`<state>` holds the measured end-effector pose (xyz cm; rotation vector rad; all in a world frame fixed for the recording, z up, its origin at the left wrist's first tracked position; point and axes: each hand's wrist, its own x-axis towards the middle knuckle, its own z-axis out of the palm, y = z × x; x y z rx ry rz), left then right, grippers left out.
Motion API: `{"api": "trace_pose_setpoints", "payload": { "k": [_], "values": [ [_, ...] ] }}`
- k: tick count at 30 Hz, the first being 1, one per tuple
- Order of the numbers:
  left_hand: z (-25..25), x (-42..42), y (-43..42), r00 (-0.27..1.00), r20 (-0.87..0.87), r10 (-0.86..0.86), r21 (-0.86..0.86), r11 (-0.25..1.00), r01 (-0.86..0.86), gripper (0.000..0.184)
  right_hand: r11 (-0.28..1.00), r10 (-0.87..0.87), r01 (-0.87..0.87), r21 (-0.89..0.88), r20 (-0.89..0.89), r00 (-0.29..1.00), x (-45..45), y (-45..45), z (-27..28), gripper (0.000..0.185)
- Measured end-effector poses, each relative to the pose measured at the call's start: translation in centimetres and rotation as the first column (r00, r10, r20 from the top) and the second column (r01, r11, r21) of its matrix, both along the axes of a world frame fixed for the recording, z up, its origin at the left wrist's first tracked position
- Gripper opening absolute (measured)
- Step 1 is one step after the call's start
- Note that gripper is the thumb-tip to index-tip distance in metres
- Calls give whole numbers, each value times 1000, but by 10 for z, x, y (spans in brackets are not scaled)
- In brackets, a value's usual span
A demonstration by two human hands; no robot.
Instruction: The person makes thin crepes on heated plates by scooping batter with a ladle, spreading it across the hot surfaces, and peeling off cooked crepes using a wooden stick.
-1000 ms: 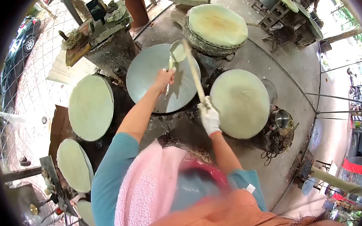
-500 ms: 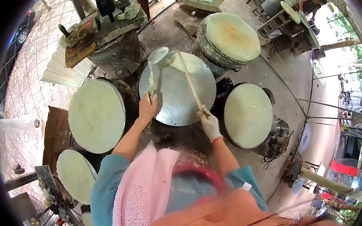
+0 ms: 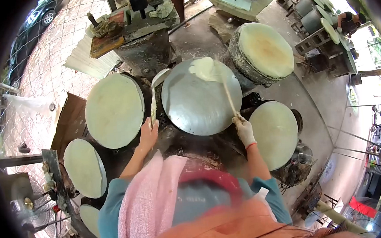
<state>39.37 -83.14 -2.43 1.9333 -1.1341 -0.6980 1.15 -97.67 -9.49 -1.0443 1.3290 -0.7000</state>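
Observation:
My left hand is closed around the batter-smeared handle of a ladle, whose bowl is at the upper left rim of a round metal griddle. A pale patch of batter lies on the griddle's far part. My right hand, in a whitish glove, grips a wooden stick. It slants over the griddle's right side, its far end at the batter; the shape of that end is hard to make out.
Round griddles with pale sheets stand around: left, lower left, right and far right. A cluttered stand is at the back left, a metal pot at the right. Another person is far off.
The ladle has moved left from over the griddle to its rim. The stick's far end has swung right, and the batter patch is spread wider. The whole view has shifted.

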Motion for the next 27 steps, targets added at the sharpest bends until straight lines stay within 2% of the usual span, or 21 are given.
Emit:
{"api": "trace_pose_setpoints", "payload": {
  "k": [1, 2, 4, 5, 8, 9, 10, 12, 13, 16, 17, 20, 21, 22, 24, 26, 27],
  "values": [
    [3, -3, 6, 1000, 10, 19, 35, 999, -19, 20, 988, 81, -77, 132, -25, 996, 15, -2, 25, 36],
    [3, -8, 11, 998, 42, 38, 35, 999, -39, 20, 978, 108, -120, 170, 81, 991, 25, -1, 27, 34],
    [6, -17, 21, 991, 109, 77, 38, 996, -82, 21, 955, 208, -211, 210, 33, 977, 41, 1, 21, 35],
    [9, -21, 27, 991, 43, 125, 91, 988, -128, 22, 934, 268, -269, 237, 37, 963, 38, 1, 25, 39],
    [11, -29, 40, 974, 160, 159, 11, 987, -163, 22, 962, 264, -252, -101, 126, 956, 3, -16, -5, 37],
    [-11, -21, 51, 954, 286, 87, -28, 996, -83, 22, 987, 150, -142, -71, 117, 982, -7, -31, 6, 35],
    [-8, -26, 52, 962, 252, 104, -25, 995, -101, 22, 994, 105, -101, -45, 121, 987, -18, -49, 2, 33],
    [1, -32, 53, 974, 187, 131, -16, 991, -130, 22, 949, 288, -279, 147, -42, 957, -17, -74, 13, 36],
    [1, -34, 52, 964, 233, 127, 12, 991, -134, 22, 884, 423, -386, 263, -100, 900, -13, -82, 21, 38],
    [13, -49, 50, 962, 185, 201, 78, 973, -218, 21, 831, 520, -511, 221, 17, 854, 2, -60, 37, 36],
    [12, -53, 52, 963, 156, 220, 73, 970, -234, 21, 779, 568, -540, 317, 5, 823, -4, -59, 28, 37],
    [1, -56, 62, 958, 224, 176, 4, 983, -182, 21, 838, 530, -520, 166, -17, 848, -29, -81, 21, 38],
    [6, -60, 61, 957, 204, 206, 26, 976, -216, 21, 905, 419, -412, -107, 62, 906, -33, -95, -3, 36],
    [15, -64, 57, 955, 183, 234, 50, 968, -247, 20, 924, 378, -377, -59, 6, 926, -33, -113, 7, 36],
    [21, -71, 55, 949, 116, 294, 100, 947, -306, 20, 878, 478, -473, 73, -72, 875, -26, -140, -9, 37],
    [22, -75, 58, 930, 20, 367, 158, 917, -365, 20, 720, 674, -630, 291, -76, 735, -5, -127, 39, 39],
    [24, -78, 60, 929, 24, 370, 170, 914, -368, 20, 709, 676, -628, 322, -55, 735, -1, -113, 53, 41]
  ]
}}
